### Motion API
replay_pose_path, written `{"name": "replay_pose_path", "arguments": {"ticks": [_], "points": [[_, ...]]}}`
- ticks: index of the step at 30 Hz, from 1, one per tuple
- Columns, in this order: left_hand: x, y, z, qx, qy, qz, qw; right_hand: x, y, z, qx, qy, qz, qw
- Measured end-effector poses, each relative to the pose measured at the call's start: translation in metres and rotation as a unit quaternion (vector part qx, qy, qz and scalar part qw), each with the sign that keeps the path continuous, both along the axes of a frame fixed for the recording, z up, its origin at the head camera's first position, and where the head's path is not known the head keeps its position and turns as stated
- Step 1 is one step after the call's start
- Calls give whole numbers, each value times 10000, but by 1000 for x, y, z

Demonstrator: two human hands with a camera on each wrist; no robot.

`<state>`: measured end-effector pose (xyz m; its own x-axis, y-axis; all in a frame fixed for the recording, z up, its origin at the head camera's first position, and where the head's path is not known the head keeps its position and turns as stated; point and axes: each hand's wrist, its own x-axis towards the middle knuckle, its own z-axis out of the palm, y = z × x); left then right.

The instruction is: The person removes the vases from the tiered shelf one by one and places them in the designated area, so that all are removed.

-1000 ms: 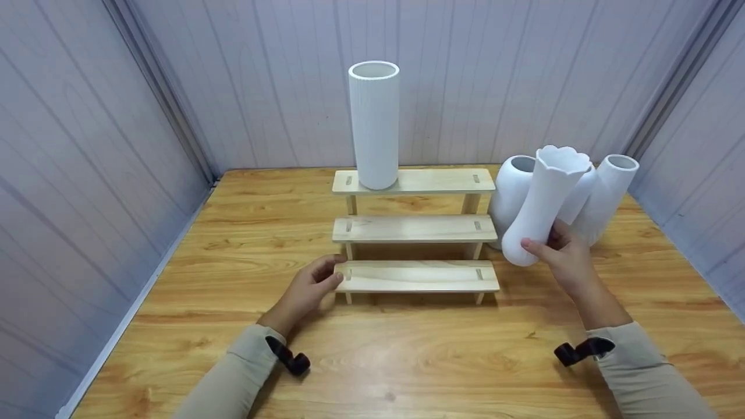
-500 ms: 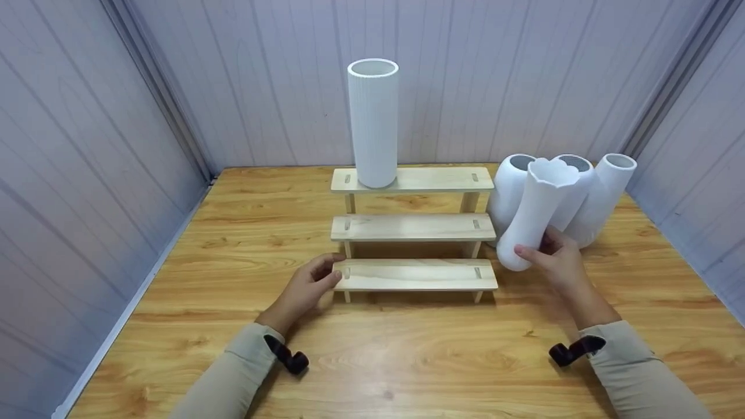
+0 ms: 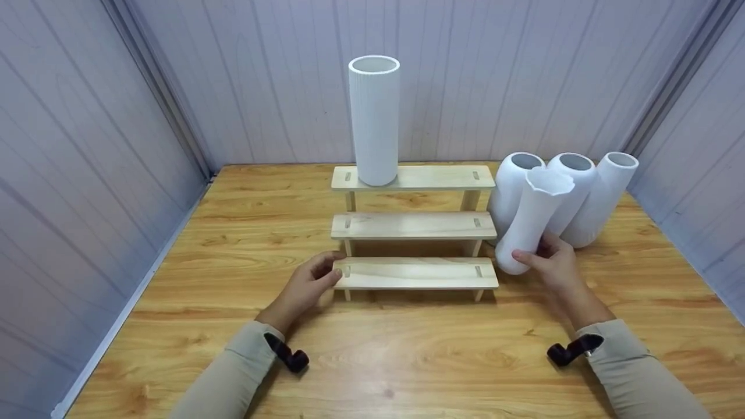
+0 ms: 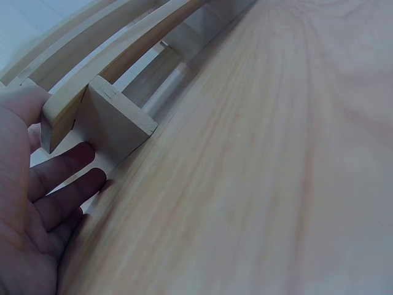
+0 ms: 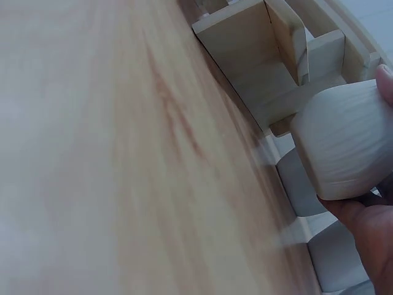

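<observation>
My right hand [image 3: 561, 269] grips a white vase [image 3: 531, 218] with a scalloped rim near its rounded base, thumb in front and fingers behind. The vase leans to the right, close beside the stand's right end; its base [image 5: 344, 144] shows off the tabletop in the right wrist view. My left hand [image 3: 307, 284] holds the left end of a three-tier wooden display stand [image 3: 416, 274] at the lowest shelf. In the left wrist view its thumb [image 4: 27, 101] lies on the board's end and its fingers [image 4: 64, 169] are below, by the leg [image 4: 113, 126].
A tall ribbed cylindrical vase [image 3: 375, 122] stands on the left part of the top shelf [image 3: 442, 177]. Behind the held vase stand three more white vases, a left one [image 3: 511, 186], a middle one [image 3: 573, 195] and a right one [image 3: 602, 198]. Panelled walls [image 3: 279, 81] enclose the wooden table [image 3: 384, 361].
My right hand has moved the scalloped vase down and slightly left, uncovering more of the middle vase behind it. My left hand has stayed at the stand.
</observation>
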<state>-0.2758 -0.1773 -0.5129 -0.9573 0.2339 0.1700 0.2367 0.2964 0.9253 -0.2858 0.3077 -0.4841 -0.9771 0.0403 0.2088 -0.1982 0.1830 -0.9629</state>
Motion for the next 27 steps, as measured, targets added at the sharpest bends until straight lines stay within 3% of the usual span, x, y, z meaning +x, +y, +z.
{"name": "replay_pose_path", "arguments": {"ticks": [8, 15, 27], "points": [[-1, -2, -1, 184, -68, -154, 9997, -4, 1, -12, -760, 20, -87, 9971], [-1, -2, -2, 172, -62, -132, 9997, -8, 1, -16, -483, 55, -352, 9982], [-1, -1, -1, 107, -35, -106, 9999, -11, 3, -19, -125, -40, -237, 9996]]}}
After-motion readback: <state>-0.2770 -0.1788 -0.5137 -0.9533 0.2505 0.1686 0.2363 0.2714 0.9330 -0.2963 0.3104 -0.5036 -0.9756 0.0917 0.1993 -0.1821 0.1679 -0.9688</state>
